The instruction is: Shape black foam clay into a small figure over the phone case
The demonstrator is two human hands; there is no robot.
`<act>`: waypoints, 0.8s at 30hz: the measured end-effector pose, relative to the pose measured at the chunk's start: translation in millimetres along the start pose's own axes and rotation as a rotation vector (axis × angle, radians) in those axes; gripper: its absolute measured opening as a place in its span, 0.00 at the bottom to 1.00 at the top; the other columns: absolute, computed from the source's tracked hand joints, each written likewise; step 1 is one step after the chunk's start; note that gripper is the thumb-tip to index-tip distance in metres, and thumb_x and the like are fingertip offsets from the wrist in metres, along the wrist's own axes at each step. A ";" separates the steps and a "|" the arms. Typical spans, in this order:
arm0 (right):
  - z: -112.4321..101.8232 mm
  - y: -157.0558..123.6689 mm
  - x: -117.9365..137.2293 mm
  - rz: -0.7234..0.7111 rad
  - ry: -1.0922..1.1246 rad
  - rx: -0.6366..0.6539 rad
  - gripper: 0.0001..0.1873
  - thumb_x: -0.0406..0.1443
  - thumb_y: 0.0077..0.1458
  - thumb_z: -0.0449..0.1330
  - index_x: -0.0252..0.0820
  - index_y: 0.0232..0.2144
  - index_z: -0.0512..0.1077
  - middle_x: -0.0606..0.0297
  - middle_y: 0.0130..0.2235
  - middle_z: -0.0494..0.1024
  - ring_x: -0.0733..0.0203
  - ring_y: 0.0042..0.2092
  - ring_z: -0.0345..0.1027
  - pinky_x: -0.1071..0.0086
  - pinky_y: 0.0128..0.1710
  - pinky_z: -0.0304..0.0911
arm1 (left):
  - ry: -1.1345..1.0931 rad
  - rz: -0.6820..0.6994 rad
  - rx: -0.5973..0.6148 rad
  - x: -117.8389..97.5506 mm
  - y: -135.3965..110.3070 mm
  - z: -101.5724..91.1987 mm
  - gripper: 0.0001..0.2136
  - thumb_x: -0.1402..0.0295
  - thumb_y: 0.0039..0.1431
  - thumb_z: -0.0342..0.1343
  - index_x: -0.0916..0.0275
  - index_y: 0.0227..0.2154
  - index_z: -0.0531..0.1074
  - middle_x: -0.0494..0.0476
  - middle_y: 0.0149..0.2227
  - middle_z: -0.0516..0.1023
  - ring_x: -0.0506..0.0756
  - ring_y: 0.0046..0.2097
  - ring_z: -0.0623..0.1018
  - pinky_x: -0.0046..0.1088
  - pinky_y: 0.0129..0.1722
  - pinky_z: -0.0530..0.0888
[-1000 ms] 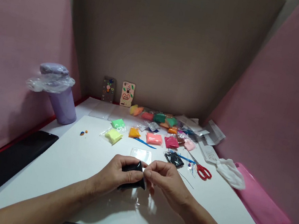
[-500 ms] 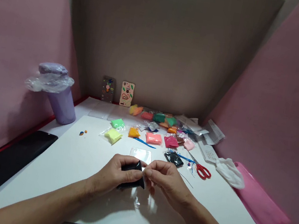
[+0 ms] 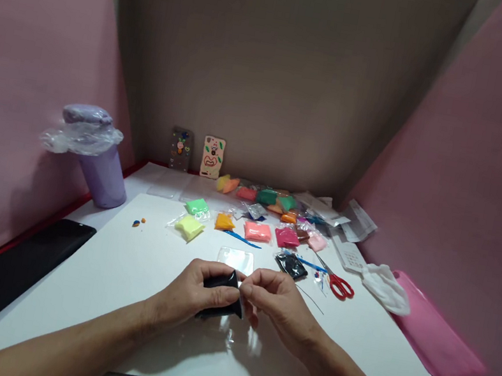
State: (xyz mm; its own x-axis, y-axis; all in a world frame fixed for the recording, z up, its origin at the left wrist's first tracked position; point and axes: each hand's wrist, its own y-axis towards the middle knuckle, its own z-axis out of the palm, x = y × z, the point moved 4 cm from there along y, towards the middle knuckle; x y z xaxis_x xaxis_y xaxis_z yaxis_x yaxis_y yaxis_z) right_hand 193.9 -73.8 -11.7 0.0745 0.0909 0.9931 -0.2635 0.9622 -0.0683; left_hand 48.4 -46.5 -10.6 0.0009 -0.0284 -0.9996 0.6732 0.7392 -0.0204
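Note:
My left hand point(image 3: 186, 293) is closed around a black packet of clay point(image 3: 222, 282) in clear plastic, held just above the white board point(image 3: 120, 269). My right hand point(image 3: 282, 304) pinches the packet's plastic edge with thumb and forefinger, right beside the left thumb. A clear phone case point(image 3: 237, 259) lies flat on the board just beyond my hands. Clear plastic film point(image 3: 243, 341) lies on the board under my hands.
Small bags of coloured clay point(image 3: 257, 231) lie in a row at the back, with another black bag point(image 3: 291, 266), a blue tool point(image 3: 242, 239) and red scissors point(image 3: 340, 287). A lilac bin point(image 3: 101, 171) stands left, two decorated phone cases point(image 3: 212, 157) lean on the wall, a pink sheet point(image 3: 435, 340) lies right.

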 end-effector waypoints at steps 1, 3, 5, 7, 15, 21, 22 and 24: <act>0.0 0.0 0.0 0.003 0.005 -0.002 0.13 0.39 0.50 0.62 0.37 0.20 0.68 0.68 0.19 0.69 0.68 0.21 0.61 0.73 0.22 0.57 | 0.001 0.001 -0.003 0.0 0.2 -0.2 0.23 0.56 0.49 0.61 0.66 0.45 0.75 0.56 0.28 0.76 0.49 0.24 0.68 0.21 0.21 0.63; 0.2 0.0 0.5 0.013 0.017 -0.009 0.13 0.40 0.49 0.63 0.37 0.21 0.68 0.68 0.20 0.70 0.68 0.21 0.61 0.73 0.22 0.57 | 0.004 -0.001 -0.007 -0.1 0.6 -0.6 0.23 0.56 0.49 0.61 0.66 0.45 0.75 0.56 0.27 0.75 0.48 0.24 0.67 0.21 0.20 0.63; 0.1 -0.2 0.8 0.027 0.025 -0.012 0.13 0.40 0.48 0.64 0.37 0.21 0.68 0.69 0.20 0.70 0.68 0.21 0.61 0.73 0.22 0.57 | 0.004 0.004 -0.007 -0.6 0.8 -0.7 0.23 0.56 0.49 0.61 0.66 0.44 0.75 0.55 0.26 0.75 0.48 0.24 0.68 0.21 0.21 0.63; -0.1 -0.3 1.0 0.029 0.026 -0.006 0.13 0.41 0.48 0.64 0.37 0.21 0.68 0.69 0.20 0.70 0.69 0.21 0.61 0.74 0.22 0.57 | 0.005 -0.008 -0.007 -0.4 0.7 -0.6 0.23 0.56 0.49 0.61 0.66 0.45 0.75 0.55 0.26 0.75 0.48 0.24 0.67 0.21 0.20 0.63; -1.0 0.0 -1.5 0.027 0.049 0.004 0.12 0.39 0.48 0.64 0.37 0.22 0.69 0.68 0.20 0.71 0.69 0.21 0.61 0.74 0.22 0.57 | 0.009 -0.011 -0.021 1.5 1.0 0.3 0.25 0.55 0.50 0.60 0.69 0.46 0.73 0.56 0.25 0.74 0.47 0.21 0.65 0.21 0.17 0.62; -0.5 0.1 -0.8 0.038 0.065 0.018 0.13 0.41 0.47 0.65 0.37 0.22 0.70 0.68 0.20 0.71 0.69 0.22 0.61 0.74 0.22 0.57 | 0.004 -0.021 -0.037 1.1 0.4 -0.4 0.25 0.55 0.49 0.61 0.69 0.45 0.74 0.56 0.25 0.74 0.47 0.21 0.65 0.20 0.17 0.62; -0.7 0.1 -0.8 0.032 0.066 0.022 0.13 0.40 0.47 0.65 0.37 0.22 0.70 0.68 0.20 0.71 0.69 0.21 0.61 0.74 0.22 0.57 | 0.008 -0.021 -0.037 0.8 0.2 -0.3 0.25 0.55 0.49 0.61 0.69 0.45 0.74 0.56 0.25 0.74 0.47 0.21 0.65 0.20 0.17 0.62; -1.7 0.1 -1.2 0.021 0.065 0.018 0.12 0.39 0.47 0.65 0.37 0.22 0.70 0.69 0.20 0.70 0.69 0.21 0.61 0.74 0.23 0.56 | 0.014 -0.014 -0.036 0.2 0.1 -0.2 0.24 0.55 0.49 0.61 0.69 0.44 0.74 0.57 0.25 0.74 0.47 0.21 0.65 0.20 0.18 0.62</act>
State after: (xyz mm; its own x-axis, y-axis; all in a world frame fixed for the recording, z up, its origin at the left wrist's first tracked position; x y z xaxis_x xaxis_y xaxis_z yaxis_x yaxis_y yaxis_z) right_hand 195.4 -73.4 -13.1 0.1312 0.1284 0.9830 -0.2828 0.9552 -0.0870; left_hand 48.3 -46.3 -10.8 -0.0188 -0.0299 -0.9994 0.6460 0.7625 -0.0350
